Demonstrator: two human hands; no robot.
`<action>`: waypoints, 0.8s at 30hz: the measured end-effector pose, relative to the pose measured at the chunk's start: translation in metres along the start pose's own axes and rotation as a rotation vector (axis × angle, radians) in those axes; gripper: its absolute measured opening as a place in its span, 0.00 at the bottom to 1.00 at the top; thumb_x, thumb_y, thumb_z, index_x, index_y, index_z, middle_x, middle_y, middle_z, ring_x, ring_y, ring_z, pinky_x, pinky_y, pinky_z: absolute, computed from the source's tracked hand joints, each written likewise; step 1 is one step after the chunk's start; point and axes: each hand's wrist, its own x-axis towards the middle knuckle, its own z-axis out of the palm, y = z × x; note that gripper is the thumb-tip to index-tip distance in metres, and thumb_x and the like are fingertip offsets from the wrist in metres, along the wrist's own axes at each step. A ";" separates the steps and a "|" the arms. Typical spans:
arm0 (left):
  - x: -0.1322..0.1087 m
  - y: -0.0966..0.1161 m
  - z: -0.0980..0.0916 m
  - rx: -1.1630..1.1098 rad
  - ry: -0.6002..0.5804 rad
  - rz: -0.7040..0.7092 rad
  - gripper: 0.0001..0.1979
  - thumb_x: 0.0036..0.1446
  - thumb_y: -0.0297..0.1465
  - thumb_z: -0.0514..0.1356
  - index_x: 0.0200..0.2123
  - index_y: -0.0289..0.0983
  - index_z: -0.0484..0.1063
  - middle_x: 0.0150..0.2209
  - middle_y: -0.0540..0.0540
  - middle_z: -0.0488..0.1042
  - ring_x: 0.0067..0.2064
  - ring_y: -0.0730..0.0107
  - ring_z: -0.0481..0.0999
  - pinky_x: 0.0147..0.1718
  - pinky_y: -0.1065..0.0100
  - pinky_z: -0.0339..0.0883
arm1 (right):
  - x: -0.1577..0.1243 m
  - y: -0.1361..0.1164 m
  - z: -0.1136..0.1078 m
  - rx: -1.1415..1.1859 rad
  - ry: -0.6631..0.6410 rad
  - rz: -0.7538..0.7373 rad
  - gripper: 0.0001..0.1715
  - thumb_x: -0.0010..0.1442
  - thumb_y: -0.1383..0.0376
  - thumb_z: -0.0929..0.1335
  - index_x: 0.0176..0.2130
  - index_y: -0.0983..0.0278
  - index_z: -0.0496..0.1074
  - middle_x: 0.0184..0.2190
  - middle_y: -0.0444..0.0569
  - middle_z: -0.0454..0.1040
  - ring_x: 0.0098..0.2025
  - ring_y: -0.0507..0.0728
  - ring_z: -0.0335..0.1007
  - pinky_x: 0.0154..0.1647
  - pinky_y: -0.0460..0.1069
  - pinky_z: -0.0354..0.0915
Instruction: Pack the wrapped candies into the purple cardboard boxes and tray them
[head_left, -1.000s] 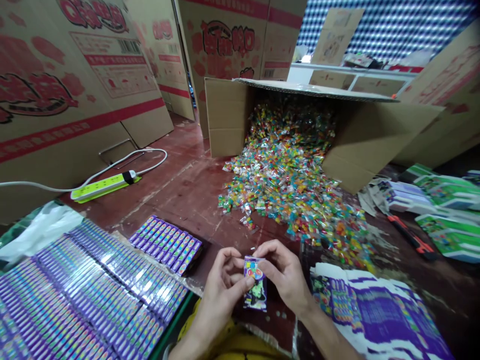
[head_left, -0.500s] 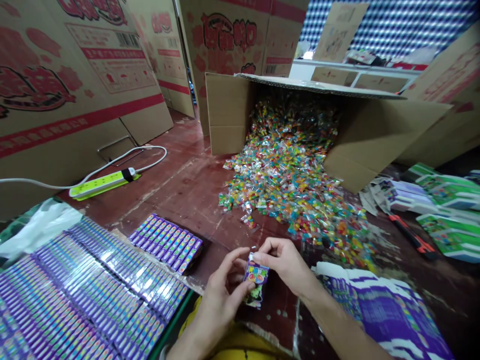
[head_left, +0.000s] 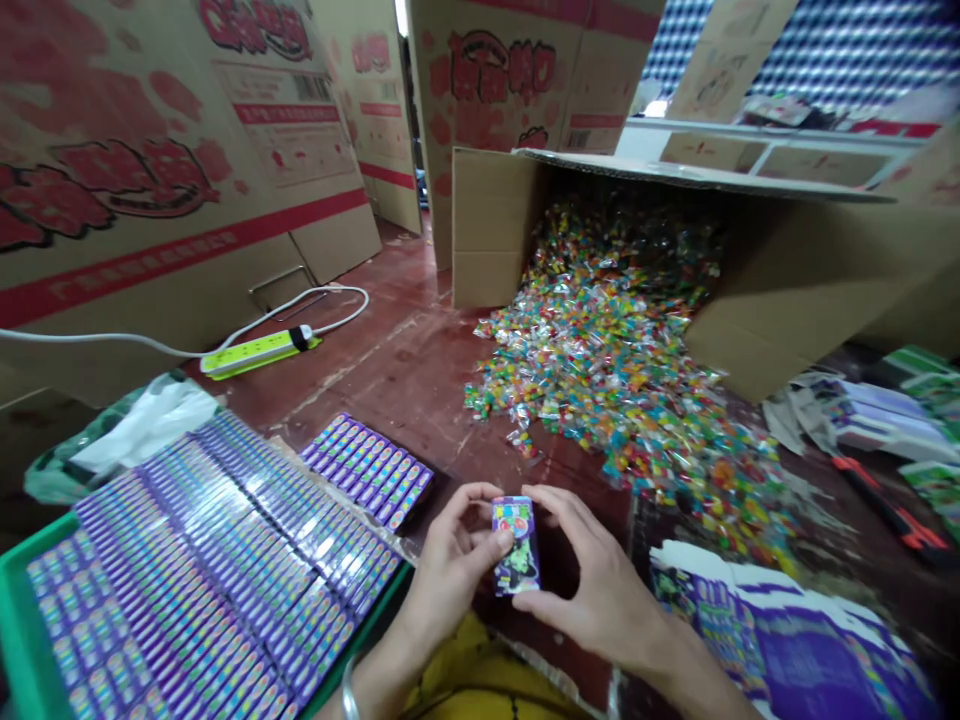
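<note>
Red-brown and scuffed, the table (head_left: 397,365) runs back from us to printed cardboard cartons (head_left: 289,160), a blue checked curtain (head_left: 862,60) beyond; a power strip (head_left: 251,351) lies to our left; one open carton (head_left: 491,235) rests on its side, packets of multicoloured sweets (head_left: 600,370) heaped from its mouth across the surface; a green tray (head_left: 21,600) holds rows of purple packs (head_left: 217,550); flattened boxes (head_left: 810,640) lie at right. Our left hand (head_left: 457,560) pinches a small purple box (head_left: 519,560) in front of us, thumb over its face; our right hand (head_left: 600,590) curves wide around its other side, whether gripping we cannot tell.
</note>
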 end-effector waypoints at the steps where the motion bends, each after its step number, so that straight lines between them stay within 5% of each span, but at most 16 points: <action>1: -0.002 0.002 0.000 0.006 -0.010 0.000 0.19 0.54 0.32 0.68 0.48 0.39 0.67 0.39 0.47 0.75 0.35 0.70 0.76 0.33 0.72 0.69 | 0.002 -0.001 0.002 -0.020 0.027 -0.033 0.47 0.49 0.63 0.76 0.62 0.60 0.57 0.59 0.54 0.65 0.61 0.63 0.61 0.61 0.57 0.62; 5: -0.010 0.029 -0.021 0.319 0.084 0.091 0.22 0.59 0.37 0.62 0.55 0.40 0.66 0.45 0.42 0.75 0.43 0.62 0.77 0.38 0.67 0.72 | 0.017 -0.012 0.012 -0.134 0.087 -0.128 0.42 0.47 0.53 0.77 0.56 0.63 0.63 0.51 0.57 0.71 0.53 0.67 0.67 0.54 0.60 0.66; 9: -0.005 0.077 -0.085 0.897 0.608 0.375 0.25 0.61 0.41 0.57 0.59 0.39 0.62 0.49 0.41 0.74 0.51 0.58 0.75 0.45 0.61 0.72 | 0.045 -0.032 0.040 -0.277 0.062 -0.076 0.52 0.43 0.41 0.76 0.57 0.65 0.64 0.47 0.60 0.72 0.47 0.70 0.68 0.48 0.62 0.67; 11: 0.003 0.097 -0.123 1.206 0.770 0.384 0.24 0.63 0.44 0.53 0.58 0.38 0.61 0.53 0.39 0.73 0.53 0.57 0.75 0.50 0.59 0.71 | 0.060 -0.042 0.057 -0.353 0.031 -0.070 0.56 0.44 0.40 0.75 0.60 0.67 0.61 0.46 0.61 0.72 0.46 0.70 0.68 0.47 0.64 0.66; 16: 0.026 0.111 -0.183 1.391 0.759 0.198 0.26 0.62 0.45 0.52 0.55 0.33 0.67 0.52 0.34 0.76 0.53 0.47 0.75 0.53 0.52 0.66 | 0.091 -0.057 0.095 -0.461 -0.011 -0.049 0.61 0.45 0.39 0.74 0.64 0.71 0.58 0.44 0.65 0.72 0.44 0.70 0.67 0.44 0.64 0.67; 22: 0.036 0.092 -0.192 1.477 0.657 0.053 0.29 0.64 0.48 0.49 0.58 0.33 0.66 0.54 0.33 0.76 0.54 0.45 0.75 0.51 0.53 0.67 | 0.094 -0.062 0.101 -0.423 -0.045 0.054 0.70 0.37 0.35 0.75 0.65 0.71 0.55 0.46 0.65 0.71 0.44 0.71 0.69 0.38 0.61 0.70; 24: 0.037 0.089 -0.192 1.484 0.652 0.041 0.30 0.64 0.48 0.48 0.60 0.33 0.64 0.55 0.32 0.75 0.54 0.44 0.75 0.51 0.53 0.66 | 0.085 -0.058 0.090 -0.389 -0.043 0.075 0.63 0.37 0.37 0.76 0.60 0.68 0.60 0.46 0.62 0.72 0.45 0.70 0.70 0.39 0.59 0.69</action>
